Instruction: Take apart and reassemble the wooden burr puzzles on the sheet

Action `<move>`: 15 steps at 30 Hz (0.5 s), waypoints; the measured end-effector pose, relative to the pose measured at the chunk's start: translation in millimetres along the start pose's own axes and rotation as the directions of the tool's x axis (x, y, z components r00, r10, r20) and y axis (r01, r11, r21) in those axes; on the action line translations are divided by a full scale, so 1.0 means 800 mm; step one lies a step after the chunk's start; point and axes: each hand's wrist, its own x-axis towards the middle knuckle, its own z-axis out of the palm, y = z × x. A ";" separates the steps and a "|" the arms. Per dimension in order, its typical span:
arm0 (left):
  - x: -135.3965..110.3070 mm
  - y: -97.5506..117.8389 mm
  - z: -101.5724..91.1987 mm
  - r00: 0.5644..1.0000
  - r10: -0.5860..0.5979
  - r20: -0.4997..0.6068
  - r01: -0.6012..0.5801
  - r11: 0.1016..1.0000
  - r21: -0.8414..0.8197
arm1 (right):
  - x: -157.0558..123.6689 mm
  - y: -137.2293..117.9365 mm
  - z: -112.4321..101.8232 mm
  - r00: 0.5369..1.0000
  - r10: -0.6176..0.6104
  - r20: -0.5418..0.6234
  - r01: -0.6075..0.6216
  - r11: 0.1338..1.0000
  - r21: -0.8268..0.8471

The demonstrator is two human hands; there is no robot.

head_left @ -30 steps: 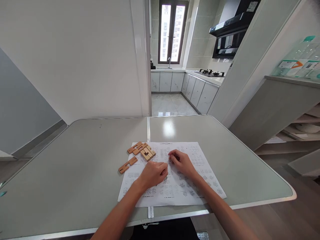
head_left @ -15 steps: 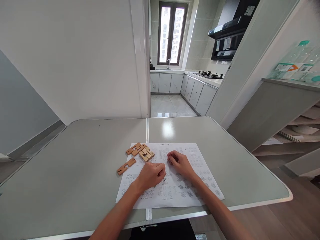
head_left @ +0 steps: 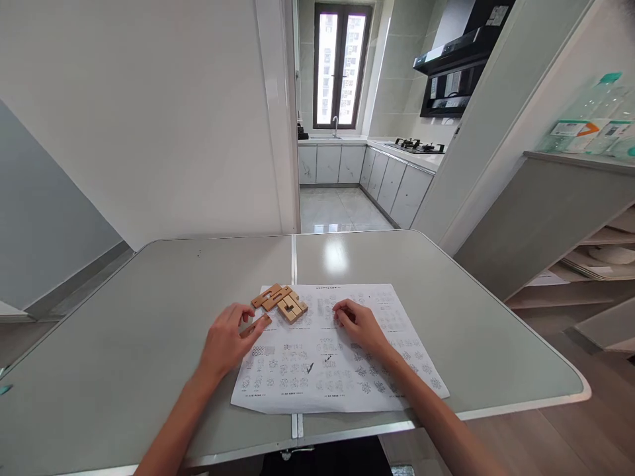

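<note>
My left hand (head_left: 229, 336) reaches over a notched wooden puzzle piece (head_left: 266, 319) at the left edge of a printed sheet (head_left: 292, 387). Its thumb and index finger are apart around the piece, and the hand covers much of it. Just beyond lie two more flat notched pieces (head_left: 270, 295). A cluster of pale wooden blocks (head_left: 292, 309) touches them, with a small gap at its middle. My right hand (head_left: 361, 325) rests on the sheet's right half, fingers curled together, and I see nothing in them.
The grey table (head_left: 149, 344) has a metal seam down its middle, running under the sheet. A shelf unit (head_left: 560, 198) with plastic bottles (head_left: 590, 129) on top stands at the right. Behind the table, a doorway opens to a kitchen with a stove (head_left: 419, 145).
My left hand has moved left from the middle of the sheet to the separate wooden piece, and its fingers have opened. My right hand keeps its place. The view has shifted slightly.
</note>
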 end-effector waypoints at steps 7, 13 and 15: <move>-0.020 -0.036 -0.004 0.982 -0.049 0.180 0.047 0.999 0.011 | -0.002 0.001 0.000 1.000 0.006 0.000 -0.006 1.000 -0.008; -0.021 -0.039 0.001 0.984 -0.064 0.164 0.061 0.998 0.021 | -0.002 0.000 0.000 1.000 0.008 0.001 -0.008 1.000 -0.014; -0.021 -0.038 0.001 0.985 -0.042 0.165 0.040 0.999 0.017 | -0.001 0.001 -0.001 1.000 0.011 0.001 -0.011 1.000 -0.017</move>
